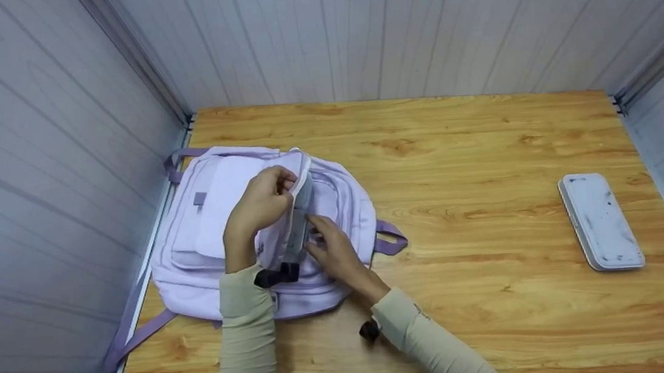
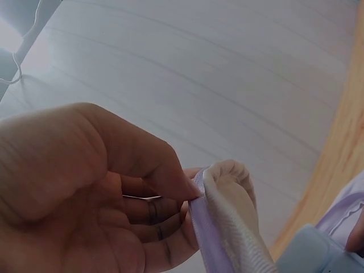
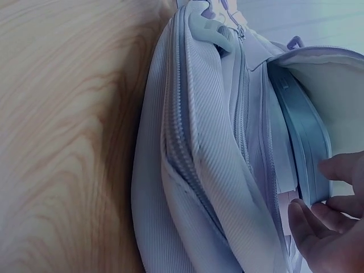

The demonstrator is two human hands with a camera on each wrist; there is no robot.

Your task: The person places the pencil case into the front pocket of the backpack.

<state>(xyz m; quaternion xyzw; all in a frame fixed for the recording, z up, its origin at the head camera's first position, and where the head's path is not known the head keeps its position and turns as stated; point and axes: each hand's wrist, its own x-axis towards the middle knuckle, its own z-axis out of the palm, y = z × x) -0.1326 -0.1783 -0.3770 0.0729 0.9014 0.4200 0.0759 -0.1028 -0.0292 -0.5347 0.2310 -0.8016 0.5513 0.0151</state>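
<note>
A lilac backpack [image 1: 332,192] lies flat on the left part of the wooden table. My left hand [image 1: 257,203] pinches the zipped edge [image 2: 207,230] of its front pocket between thumb and fingers and holds it lifted. Inside that pocket is a flat, rounded blue-grey case [image 3: 307,142], partly hidden by the pocket cloth. At the case's lower side, my right hand [image 1: 338,253] grips it by the edge with thumb and fingertips.
A whitish flat case [image 1: 603,221] with dark marks lies on the table [image 1: 477,306] at the right. Pale panel walls [image 1: 354,32] stand at the back and both sides. A purple strap [image 1: 145,335] hangs over the table's left edge.
</note>
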